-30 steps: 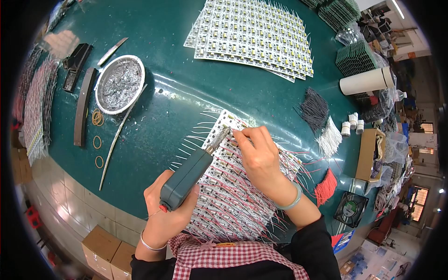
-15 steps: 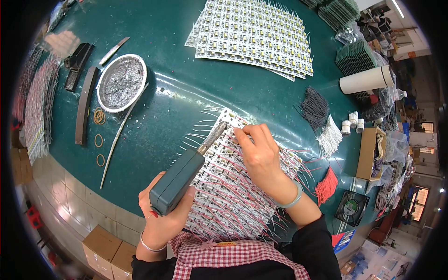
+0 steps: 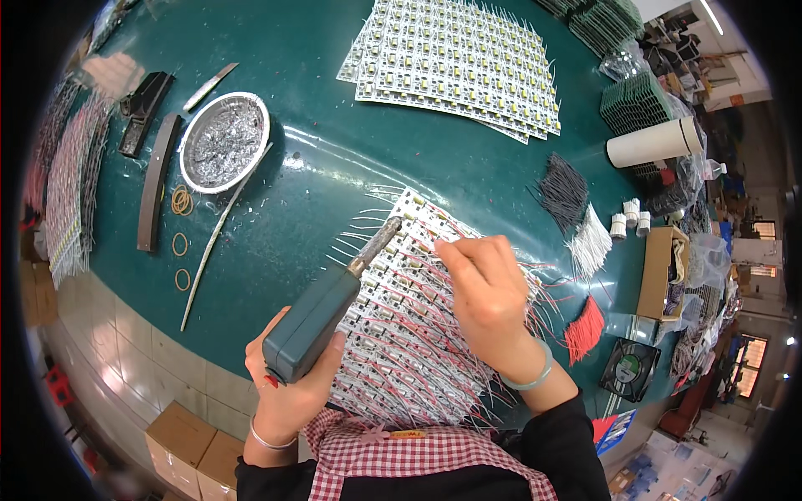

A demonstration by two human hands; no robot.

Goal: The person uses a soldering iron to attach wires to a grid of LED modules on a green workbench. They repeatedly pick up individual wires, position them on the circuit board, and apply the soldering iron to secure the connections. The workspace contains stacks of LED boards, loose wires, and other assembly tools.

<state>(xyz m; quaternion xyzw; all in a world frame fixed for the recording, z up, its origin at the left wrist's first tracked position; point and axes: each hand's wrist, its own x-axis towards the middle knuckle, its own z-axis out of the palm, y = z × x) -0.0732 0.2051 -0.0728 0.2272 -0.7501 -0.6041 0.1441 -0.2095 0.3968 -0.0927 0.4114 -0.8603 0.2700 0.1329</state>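
In my left hand [image 3: 292, 371] is a dark green soldering iron [image 3: 313, 321], its handle gripped from below. The grey metal tip rests at or just over the upper part of a white circuit board panel [image 3: 409, 288], which carries small components and rows of red and white wires. My right hand [image 3: 484, 288] is over the panel's right side, thumb and forefinger pinched on a thin wire close to the tip. The wire's end is too small to make out.
A round bowl of silvery solder scraps [image 3: 224, 142] stands left, beside a thin rod [image 3: 219, 238] and rubber bands [image 3: 181, 200]. More white panels [image 3: 455, 67] lie at the back. To the right are black wires [image 3: 561, 194], white wires [image 3: 590, 242], red wires [image 3: 585, 330] and a small fan [image 3: 630, 370].
My right hand has shifted right and slightly nearer to me, away from the panel's upper end. The soldering iron has moved slightly left. My left hand keeps its grip.
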